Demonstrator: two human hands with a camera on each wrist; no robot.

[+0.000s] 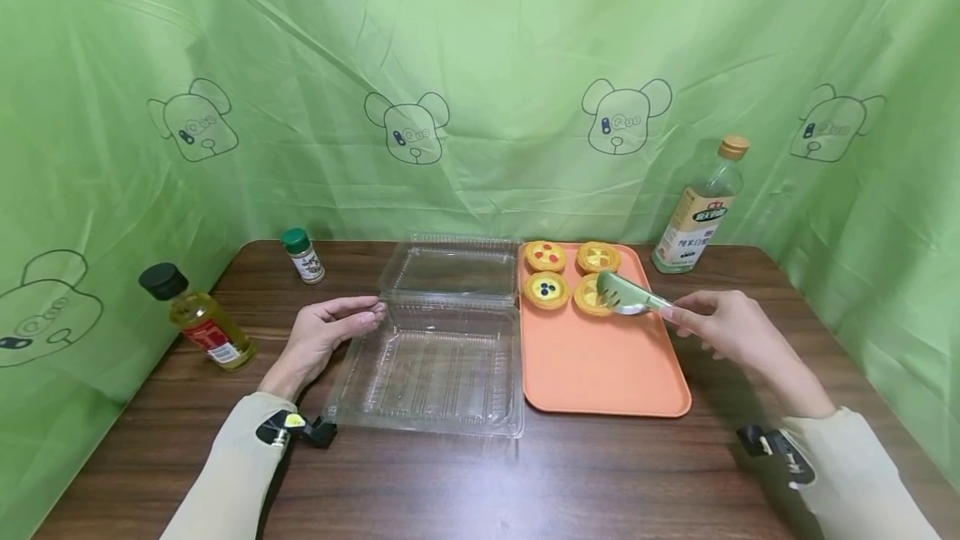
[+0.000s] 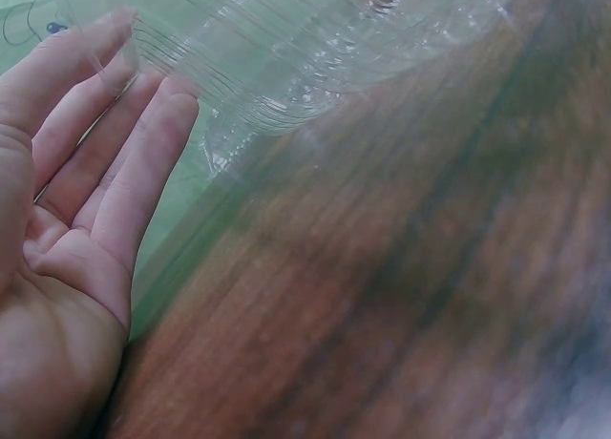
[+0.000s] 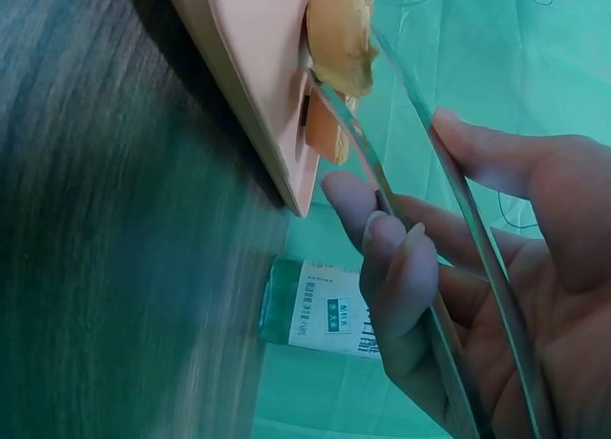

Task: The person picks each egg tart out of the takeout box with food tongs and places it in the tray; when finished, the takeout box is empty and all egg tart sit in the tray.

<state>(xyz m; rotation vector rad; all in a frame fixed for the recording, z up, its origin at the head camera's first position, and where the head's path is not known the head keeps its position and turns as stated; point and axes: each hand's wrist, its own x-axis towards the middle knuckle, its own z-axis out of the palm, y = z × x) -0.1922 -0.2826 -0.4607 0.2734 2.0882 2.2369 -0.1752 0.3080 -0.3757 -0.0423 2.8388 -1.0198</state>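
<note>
My left hand (image 1: 322, 336) pinches the left edge of a clear plastic container (image 1: 435, 427), near the fold between its base and opened lid (image 1: 450, 273). In the left wrist view, the fingertips meet the ridged plastic (image 2: 248, 86). My right hand (image 1: 731, 327) grips metal tongs (image 1: 637, 300) over an orange tray (image 1: 600, 382). The tongs' arms stand apart around the front right egg tart (image 1: 588, 297), one low by the tray and one above, as the right wrist view shows. Beside it are tarts with dark berries (image 1: 547, 291), red pieces (image 1: 545, 256) and yellow pieces (image 1: 597, 257).
An oil bottle (image 1: 213, 332) with a black cap stands at the left, behind it a small green-capped shaker (image 1: 303, 261). A tall labelled bottle (image 1: 693, 219) stands behind the tray at the right. Green cloth (image 1: 495, 65) surrounds the wooden table (image 1: 450, 490).
</note>
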